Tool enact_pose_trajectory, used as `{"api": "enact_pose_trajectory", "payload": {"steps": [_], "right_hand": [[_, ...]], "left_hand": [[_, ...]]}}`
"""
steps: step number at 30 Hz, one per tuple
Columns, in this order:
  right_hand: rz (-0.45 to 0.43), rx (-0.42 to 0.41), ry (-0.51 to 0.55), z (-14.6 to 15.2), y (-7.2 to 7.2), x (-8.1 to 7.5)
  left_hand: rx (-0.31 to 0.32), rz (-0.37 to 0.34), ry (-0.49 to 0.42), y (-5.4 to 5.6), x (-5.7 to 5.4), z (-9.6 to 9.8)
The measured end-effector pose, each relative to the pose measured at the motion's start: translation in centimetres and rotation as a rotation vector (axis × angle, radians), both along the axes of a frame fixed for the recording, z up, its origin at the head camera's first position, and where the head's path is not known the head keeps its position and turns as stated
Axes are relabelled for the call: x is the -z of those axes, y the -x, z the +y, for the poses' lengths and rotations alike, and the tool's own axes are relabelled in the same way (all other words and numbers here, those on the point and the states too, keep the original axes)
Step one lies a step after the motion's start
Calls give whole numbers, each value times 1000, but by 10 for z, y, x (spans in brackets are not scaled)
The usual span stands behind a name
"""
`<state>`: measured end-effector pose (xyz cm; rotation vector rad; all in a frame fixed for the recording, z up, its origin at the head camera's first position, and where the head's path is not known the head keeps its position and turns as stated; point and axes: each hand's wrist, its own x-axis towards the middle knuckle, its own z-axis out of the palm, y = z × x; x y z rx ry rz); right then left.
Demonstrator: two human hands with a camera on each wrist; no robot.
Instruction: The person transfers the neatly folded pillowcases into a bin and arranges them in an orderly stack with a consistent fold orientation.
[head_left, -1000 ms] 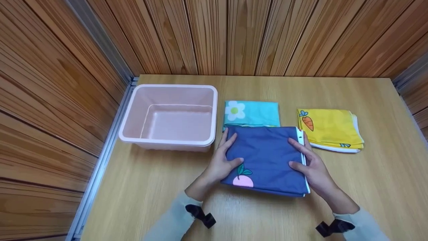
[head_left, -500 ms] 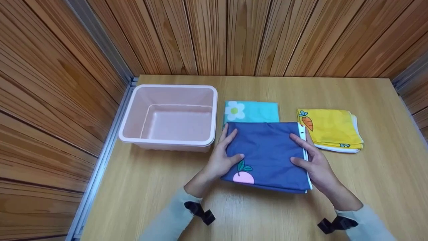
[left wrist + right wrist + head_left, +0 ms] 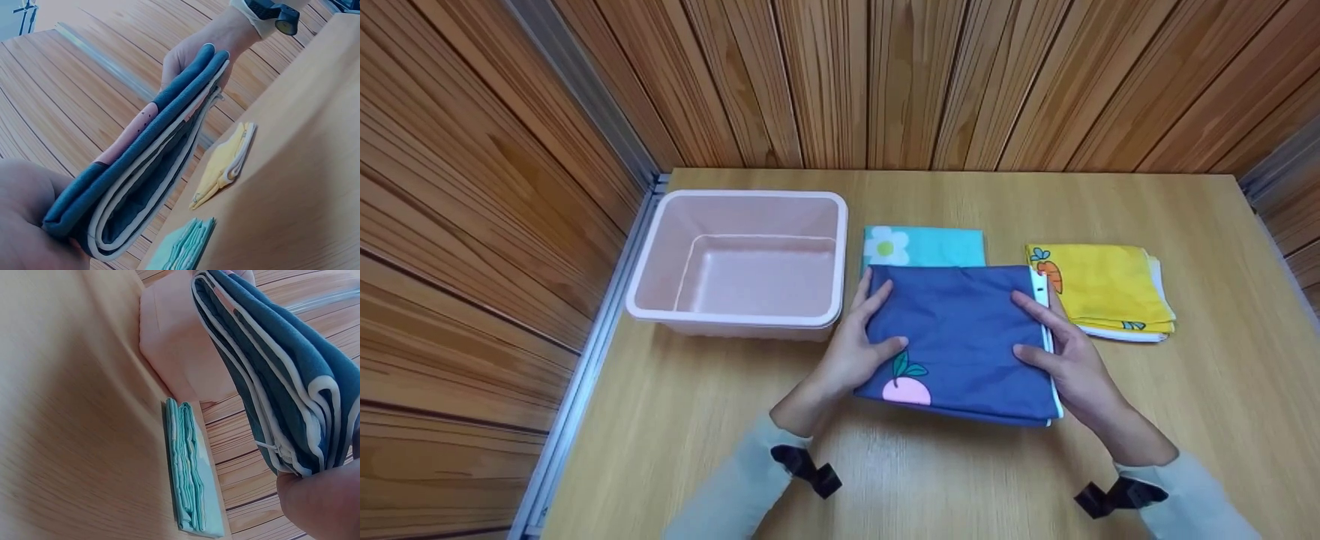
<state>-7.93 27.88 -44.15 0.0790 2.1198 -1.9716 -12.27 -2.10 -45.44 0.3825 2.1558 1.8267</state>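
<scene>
Head view shows the folded blue cloth (image 3: 960,341) held clear of the table at frame centre, left hand (image 3: 855,352) gripping its left edge and right hand (image 3: 1065,360) its right, long axis left-right, with the pink tub (image 3: 739,319) off to the left, nearer the left hand.

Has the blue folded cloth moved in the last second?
Yes. The blue folded cloth has shifted away from the person, now covering more of the teal cloth behind it.
</scene>
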Motion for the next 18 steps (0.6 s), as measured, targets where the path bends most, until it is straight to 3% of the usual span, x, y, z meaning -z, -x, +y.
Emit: {"api": "enact_pose_trajectory", "payload": {"steps": [4,13,18], "right_hand": [[32,-3,57,-1,2,-2],[8,-1,83,0,4,-9],[41,-14,97,-1,7,-11]], "left_hand": [[-2,15,-12,1,-4,0],[-1,-9,-11,5,-10,-2],[2,-15,-27,7,-14,-3]]}}
